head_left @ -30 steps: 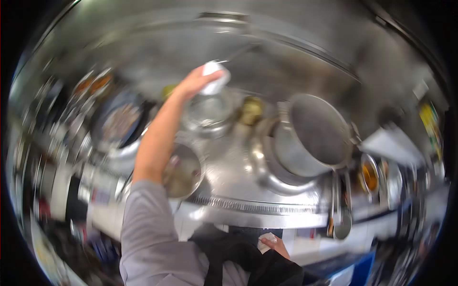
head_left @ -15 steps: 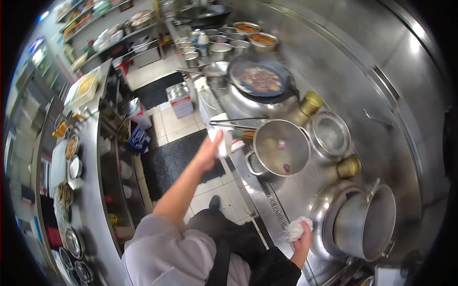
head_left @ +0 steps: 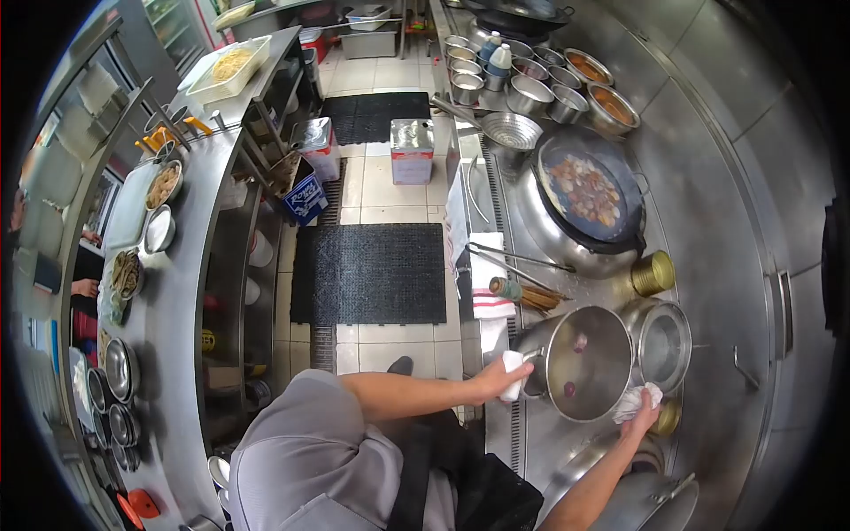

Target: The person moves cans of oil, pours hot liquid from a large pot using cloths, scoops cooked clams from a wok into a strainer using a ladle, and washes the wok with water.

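My left hand [head_left: 496,382] is closed on a folded white cloth [head_left: 513,375] at the left handle of a deep metal pot [head_left: 535,340]. On the pot's other side, my right hand [head_left: 645,414] grips a crumpled white cloth [head_left: 630,403] against the rim; the handle there is hidden. Cloudy liquid fills the lower part of the pot, with two purplish-red pieces [head_left: 569,388] in it. Just beyond the pot lie tongs [head_left: 522,256] and a bundle of wooden sticks [head_left: 540,296], beside a red-striped towel [head_left: 492,303].
A wok [head_left: 630,190] holding pieces of food sits farther along the steel range. A round metal basin [head_left: 680,341] and a gold can [head_left: 652,273] stand right of the pot. A large stockpot [head_left: 677,509] is nearest me. Black mats [head_left: 372,274] and metal tins [head_left: 413,150] occupy the aisle.
My left hand has come down from near the tongs to the pot's left handle. The right hand has moved from beside the stockpot to the pot's right side. The view has turned.
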